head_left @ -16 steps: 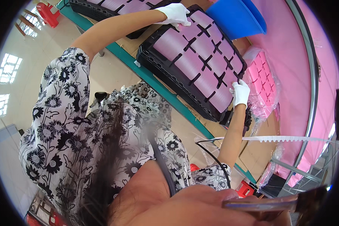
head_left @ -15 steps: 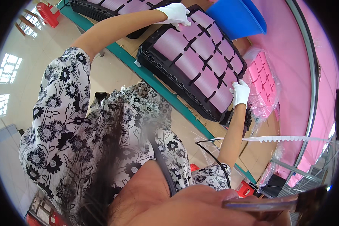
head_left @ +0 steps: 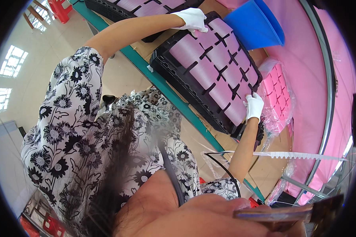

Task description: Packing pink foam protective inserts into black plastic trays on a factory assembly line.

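A stack of black plastic trays (head_left: 186, 85) lies slanted before me, the top one filled with rows of shiny pink pieces (head_left: 219, 93) between black cross-shaped dividers. My left hand (head_left: 192, 19), in a white glove, reaches over the far left rim, its fingers bent down against a pink piece. At the right end of the same tray, my right hand (head_left: 254, 106), also gloved, has its fingers curled together at the corner. What either hand pinches, if anything, is hidden under the fingertips.
A second black tray with pink pieces (head_left: 150, 8) stands beyond my left arm. Behind the stack is a blue bin (head_left: 255, 24). To the right lies a brighter pink piece-filled pack in clear plastic (head_left: 277, 93). A green table edge (head_left: 172, 96) runs along my side; red stools (head_left: 59, 10) stand on the floor.
The whole view has shifted slightly, so the trays and both hands sit a little lower and further right. Both hands keep nearly the same places on the tray.
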Tool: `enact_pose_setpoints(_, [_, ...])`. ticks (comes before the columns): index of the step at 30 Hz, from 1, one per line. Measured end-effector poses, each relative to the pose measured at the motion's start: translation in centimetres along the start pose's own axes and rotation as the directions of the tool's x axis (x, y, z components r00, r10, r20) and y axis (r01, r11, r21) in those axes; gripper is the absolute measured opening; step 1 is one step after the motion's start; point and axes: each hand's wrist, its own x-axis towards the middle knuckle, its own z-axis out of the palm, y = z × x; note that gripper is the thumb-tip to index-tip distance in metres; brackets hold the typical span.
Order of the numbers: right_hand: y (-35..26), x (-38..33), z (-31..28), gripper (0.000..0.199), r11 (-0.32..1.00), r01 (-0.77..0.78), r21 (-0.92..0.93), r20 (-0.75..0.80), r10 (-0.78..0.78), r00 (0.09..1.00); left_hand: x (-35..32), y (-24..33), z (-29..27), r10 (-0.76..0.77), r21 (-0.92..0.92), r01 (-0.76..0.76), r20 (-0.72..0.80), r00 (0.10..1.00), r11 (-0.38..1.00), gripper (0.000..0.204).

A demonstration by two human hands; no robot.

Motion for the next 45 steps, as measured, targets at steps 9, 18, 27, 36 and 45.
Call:
enact_pose_setpoints(9, [-0.5, -0.4, 0.0, 0.055, 1.0, -0.025, -0.003, 0.017, 0.025, 1.0, -0.2, -0.5, -0.4, 0.025, 0.055, -0.024, -0.022, 0.999, 0.998, 0.066])
enact_pose_setpoints(18, [-0.6, -0.6, 0.0, 0.052, 0.998, -0.056, -0.026, -0.01, 0.055, 0.998, -0.5, -0.3, -0.8, 0.001, 0.136, -0.006, 0.033, 0.999, 0.991, 0.069])
enact_pose_setpoints(27, [0.5, 0.4, 0.2, 0.051, 1.0, 0.026, 0.009, -0.073, -0.026, 0.997, -0.2, -0.3, -0.6, 0.038, 0.181, -0.046, 0.048, 0.998, 0.982, 0.068])
enact_pose_setpoints(36, [-0.2, -0.1, 0.0, 0.053, 0.999, -0.042, -0.021, -0.035, 0.041, 0.999, -1.3, 0.3, -1.0, -0.017, 0.162, 0.012, 0.029, 0.999, 0.987, 0.059])
enact_pose_setpoints(45, [-3.7, -2.9, -1.2, 0.032, 0.56, 0.058, -0.826, -0.125, -0.282, 0.951, -0.1, 2.1, 0.6, 0.552, 0.597, -0.461, 0.036, 0.833, 0.656, 0.04])
